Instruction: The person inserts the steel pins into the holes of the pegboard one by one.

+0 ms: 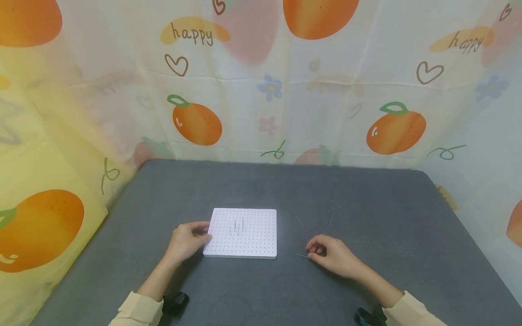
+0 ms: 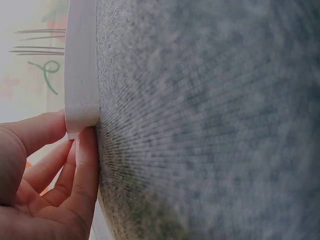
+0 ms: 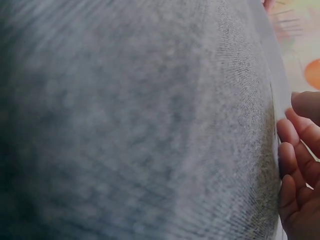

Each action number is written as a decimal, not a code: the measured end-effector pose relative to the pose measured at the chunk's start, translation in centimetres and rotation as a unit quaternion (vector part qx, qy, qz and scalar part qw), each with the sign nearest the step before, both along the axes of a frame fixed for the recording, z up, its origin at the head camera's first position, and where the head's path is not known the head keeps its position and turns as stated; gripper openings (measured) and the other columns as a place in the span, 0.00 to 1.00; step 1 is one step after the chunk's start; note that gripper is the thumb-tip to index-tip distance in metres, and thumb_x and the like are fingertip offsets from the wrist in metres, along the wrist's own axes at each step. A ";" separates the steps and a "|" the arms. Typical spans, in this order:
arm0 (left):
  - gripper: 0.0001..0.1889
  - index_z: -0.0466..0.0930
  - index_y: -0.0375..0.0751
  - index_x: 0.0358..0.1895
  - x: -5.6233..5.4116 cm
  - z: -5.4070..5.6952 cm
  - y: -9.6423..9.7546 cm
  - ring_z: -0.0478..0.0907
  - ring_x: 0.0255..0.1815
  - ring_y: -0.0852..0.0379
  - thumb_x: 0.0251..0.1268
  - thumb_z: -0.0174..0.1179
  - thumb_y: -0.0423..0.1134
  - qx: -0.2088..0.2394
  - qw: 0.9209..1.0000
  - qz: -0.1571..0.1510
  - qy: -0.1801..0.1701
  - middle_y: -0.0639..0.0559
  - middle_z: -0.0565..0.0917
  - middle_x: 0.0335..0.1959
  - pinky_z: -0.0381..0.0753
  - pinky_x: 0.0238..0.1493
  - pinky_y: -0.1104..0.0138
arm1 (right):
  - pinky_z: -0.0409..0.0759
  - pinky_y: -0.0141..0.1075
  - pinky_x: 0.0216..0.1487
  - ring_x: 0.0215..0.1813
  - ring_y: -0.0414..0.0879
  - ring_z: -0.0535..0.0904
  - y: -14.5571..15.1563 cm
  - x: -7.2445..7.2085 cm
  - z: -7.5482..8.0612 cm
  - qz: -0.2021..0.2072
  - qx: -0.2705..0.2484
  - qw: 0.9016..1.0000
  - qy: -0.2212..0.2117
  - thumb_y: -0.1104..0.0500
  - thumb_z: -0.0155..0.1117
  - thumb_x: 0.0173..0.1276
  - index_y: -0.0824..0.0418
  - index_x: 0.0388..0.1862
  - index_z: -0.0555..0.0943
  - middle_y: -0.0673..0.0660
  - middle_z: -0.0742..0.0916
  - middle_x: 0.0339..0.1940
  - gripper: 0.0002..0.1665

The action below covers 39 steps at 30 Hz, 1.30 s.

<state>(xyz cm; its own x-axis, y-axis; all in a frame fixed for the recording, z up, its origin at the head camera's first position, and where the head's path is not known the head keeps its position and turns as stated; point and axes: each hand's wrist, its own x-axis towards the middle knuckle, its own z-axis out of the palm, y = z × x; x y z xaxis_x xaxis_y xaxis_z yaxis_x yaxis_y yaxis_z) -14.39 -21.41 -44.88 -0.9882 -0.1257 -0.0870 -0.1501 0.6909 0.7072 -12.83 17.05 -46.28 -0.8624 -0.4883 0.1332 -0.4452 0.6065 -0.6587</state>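
A white pegboard (image 1: 253,235) lies on the grey table, with several thin metal pins (image 1: 236,226) upright in its left half. At its left edge my left hand (image 1: 186,242) pinches it, thumb on top and fingers below; the left wrist view shows this grip on the board's corner (image 2: 82,95). To the right of the board, my right hand (image 1: 334,256) is low over the table, its thumb tip at one end of a loose pin (image 1: 302,256). In the right wrist view the right hand's fingers (image 3: 287,155) are bent near the cloth; any pinch on the pin is unclear.
More loose pins lie beyond the right hand: one (image 1: 298,220) near the board, two touching or crossing (image 1: 332,217) farther right. A fruit-print curtain (image 1: 261,113) hangs behind the table (image 1: 367,194). Dark wrist devices (image 1: 176,304) sit by both cuffs.
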 end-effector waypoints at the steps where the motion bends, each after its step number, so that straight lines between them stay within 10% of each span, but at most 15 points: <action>1: 0.21 0.78 0.35 0.51 0.0 0.0 0.0 0.79 0.31 0.56 0.51 0.65 0.33 0.000 1.000 0.000 0.000 0.42 0.83 0.42 0.74 0.26 0.69 | 0.73 0.30 0.35 0.33 0.32 0.73 0.0 0.0 0.0 0.003 0.002 1.000 0.006 0.60 0.66 0.58 0.53 0.34 0.79 0.42 0.81 0.31 0.06; 39: 0.21 0.78 0.35 0.51 0.0 0.0 0.0 0.78 0.30 0.56 0.51 0.65 0.34 0.005 1.000 -0.003 -0.001 0.43 0.83 0.42 0.74 0.26 0.69 | 0.66 0.29 0.33 0.30 0.34 0.66 -1.0 -0.1 -0.3 0.007 0.078 0.994 0.074 0.61 0.68 0.53 0.47 0.24 0.78 0.41 0.73 0.24 0.09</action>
<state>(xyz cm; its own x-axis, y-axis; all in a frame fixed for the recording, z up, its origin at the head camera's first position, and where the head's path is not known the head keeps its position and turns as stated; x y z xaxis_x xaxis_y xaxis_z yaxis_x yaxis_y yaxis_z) -14.39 -21.43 -44.85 -0.9888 -0.1196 -0.0892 -0.1472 0.6853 0.7132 -12.91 16.03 -46.55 -0.8319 -0.5246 0.1809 -0.5397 0.6891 -0.4836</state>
